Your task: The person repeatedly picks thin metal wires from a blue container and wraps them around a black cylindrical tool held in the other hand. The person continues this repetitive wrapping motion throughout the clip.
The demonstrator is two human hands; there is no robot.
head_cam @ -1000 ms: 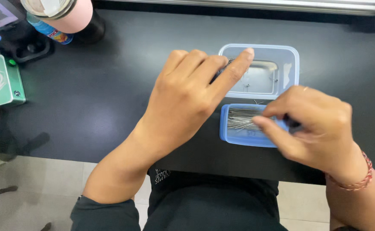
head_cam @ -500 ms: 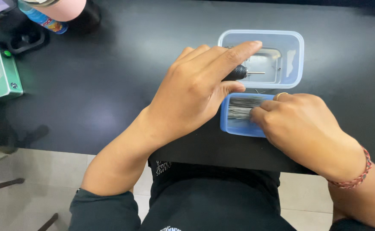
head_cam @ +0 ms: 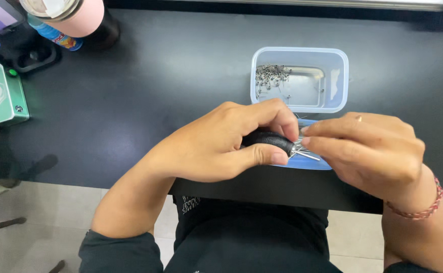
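The left hand is curled around a small black, rounded object, its fingers closed over the top and the thumb pressed along the lower side, so the object sits firmly in its grasp. Thin metal wires stick out of the object's right end. The right hand meets it there, with the fingertips pinched together at the wires; whether they actually grip a wire cannot be told.

Both hands hover just in front of a clear plastic tub standing on the black tabletop. The tub holds a loose heap of small metal pins in its left part. Directly between the tub and the hands lies a blue lid or shallow tray, mostly hidden under the fingers.

Far to the left of the tub, at the tabletop's edge, lies a green box-shaped device. Well behind it and to the tub's left stands a pink bottle beside a blue can. A red braided bracelet circles the right wrist.
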